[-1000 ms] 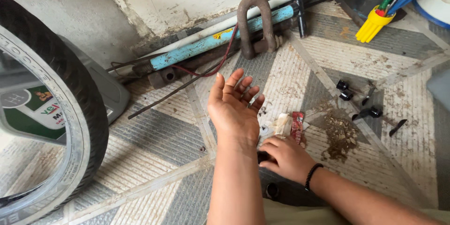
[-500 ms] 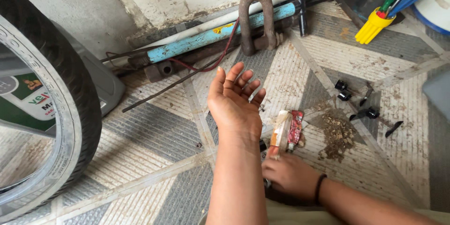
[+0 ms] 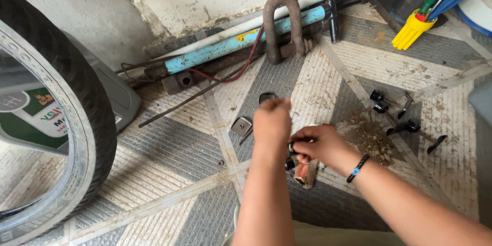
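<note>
The left hand has turned over and closed; the right hand now pinches a small dark part at it, steadying it above the tube on the floor.

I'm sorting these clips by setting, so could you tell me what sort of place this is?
Probably a small tyre or vehicle repair spot, worked at floor level: a tyre stands at the left, a rusty shackle and blue pump lie by the wall, and small black parts sit on the tiled floor.

Left hand blurred; small dark part beside it mostly hidden under right hand; tyre cut off at frame edge.
</note>
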